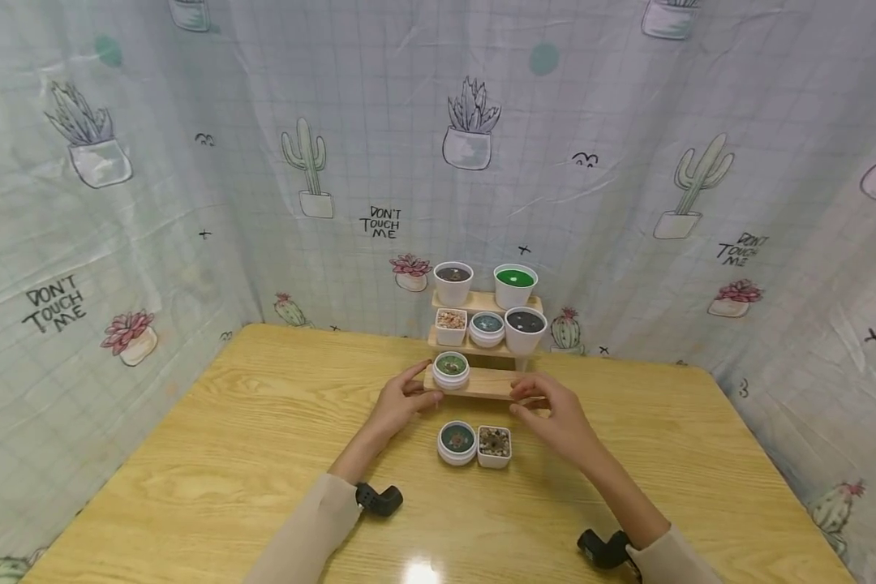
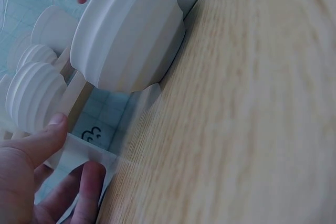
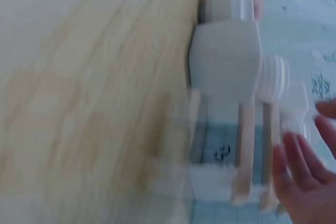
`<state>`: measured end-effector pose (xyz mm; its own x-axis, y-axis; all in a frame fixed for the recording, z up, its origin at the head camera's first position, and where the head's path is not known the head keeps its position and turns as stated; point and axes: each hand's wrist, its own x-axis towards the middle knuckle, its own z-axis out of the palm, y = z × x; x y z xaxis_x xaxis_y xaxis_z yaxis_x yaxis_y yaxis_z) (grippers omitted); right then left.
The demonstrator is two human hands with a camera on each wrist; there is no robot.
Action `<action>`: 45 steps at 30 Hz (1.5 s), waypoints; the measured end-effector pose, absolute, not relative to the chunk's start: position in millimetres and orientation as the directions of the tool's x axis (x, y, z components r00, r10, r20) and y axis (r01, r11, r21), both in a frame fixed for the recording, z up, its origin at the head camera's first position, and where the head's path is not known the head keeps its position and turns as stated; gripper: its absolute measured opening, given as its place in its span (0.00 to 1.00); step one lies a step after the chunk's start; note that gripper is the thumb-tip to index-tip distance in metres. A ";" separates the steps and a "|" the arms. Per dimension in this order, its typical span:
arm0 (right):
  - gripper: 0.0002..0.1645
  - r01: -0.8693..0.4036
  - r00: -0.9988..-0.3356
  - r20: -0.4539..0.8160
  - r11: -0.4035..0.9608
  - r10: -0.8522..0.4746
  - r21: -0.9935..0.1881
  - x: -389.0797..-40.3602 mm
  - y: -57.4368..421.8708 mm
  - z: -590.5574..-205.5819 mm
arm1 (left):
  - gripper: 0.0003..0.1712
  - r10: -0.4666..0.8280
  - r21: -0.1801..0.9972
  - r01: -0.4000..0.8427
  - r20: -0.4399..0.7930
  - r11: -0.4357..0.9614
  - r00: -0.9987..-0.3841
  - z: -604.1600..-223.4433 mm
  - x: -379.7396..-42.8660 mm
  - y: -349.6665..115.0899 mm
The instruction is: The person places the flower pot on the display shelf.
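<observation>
A three-tier wooden display stand (image 1: 491, 384) with translucent side supports holds small white pots. My left hand (image 1: 403, 401) grips its left end at the lowest tier. In the left wrist view, the thumb lies on the plank and the fingers curl by the translucent side support. A round ribbed pot (image 1: 451, 371) with green filling sits on that tier, close to the left fingers. My right hand (image 1: 552, 412) is at the tier's right end, fingers loosely bent with nothing between them. In front stand a round pot (image 1: 457, 443) and a square pebble-filled pot (image 1: 494, 447), side by side.
The middle tier carries a square pot (image 1: 451, 326), a round pot (image 1: 487, 329) and a taller cup-shaped pot (image 1: 525, 330). On the top tier are two cup-shaped pots, one dark-filled (image 1: 453, 282), one green-filled (image 1: 515, 285). A cactus-print curtain (image 1: 380, 162) hangs behind the wooden table (image 1: 263, 454).
</observation>
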<state>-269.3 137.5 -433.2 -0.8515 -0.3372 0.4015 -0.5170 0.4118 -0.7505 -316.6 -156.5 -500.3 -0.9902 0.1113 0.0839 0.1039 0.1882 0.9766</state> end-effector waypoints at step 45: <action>0.50 -0.427 -0.684 -0.058 0.463 -0.728 -0.776 -268.6 163.5 -450.8 | 0.42 0.114 0.978 0.081 0.060 0.190 -0.992 -497.1 -315.0 -156.5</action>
